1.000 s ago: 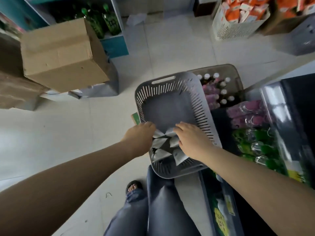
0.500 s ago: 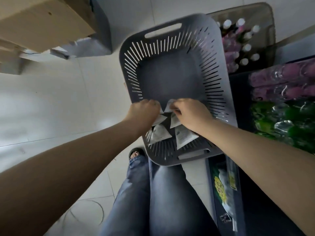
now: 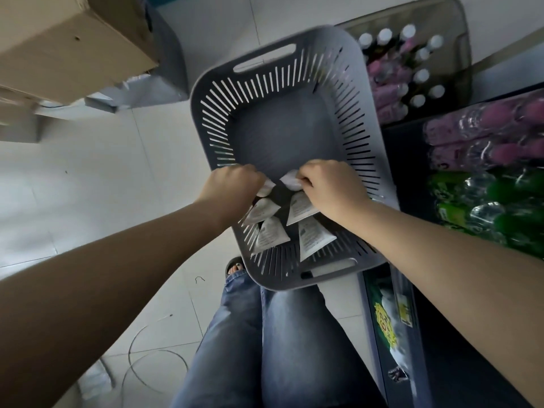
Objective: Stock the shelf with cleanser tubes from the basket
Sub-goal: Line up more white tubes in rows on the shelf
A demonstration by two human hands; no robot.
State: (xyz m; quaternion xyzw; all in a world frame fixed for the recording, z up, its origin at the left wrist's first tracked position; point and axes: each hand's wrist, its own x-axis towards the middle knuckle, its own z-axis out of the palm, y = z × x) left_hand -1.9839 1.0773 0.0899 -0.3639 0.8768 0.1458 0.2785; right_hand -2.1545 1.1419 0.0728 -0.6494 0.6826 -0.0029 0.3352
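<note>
A grey slotted basket [image 3: 273, 69] sits in front of my knees, its far half bare. Several white cleanser tubes [image 3: 270, 234] lie fanned out at its near end, flat ends toward me. My left hand [image 3: 232, 187] curls over the left tubes and grips the top of one. My right hand [image 3: 329, 187] pinches the white end of another tube [image 3: 291, 181] at the top of the pile. Both wrists cover parts of the tubes underneath.
A dark shelf [image 3: 412, 178] on the right holds wrapped pink bottles [image 3: 482, 136] and green bottles [image 3: 494, 207]. A brown crate of white-capped bottles [image 3: 412, 63] stands behind the basket. A cardboard box [image 3: 67, 45] fills the upper left. My jeans-clad legs [image 3: 265, 343] are below.
The view has tilted down and closed in on the basket. Both hands have stayed on the tube pile, fingers tightening on the tubes' upper ends.
</note>
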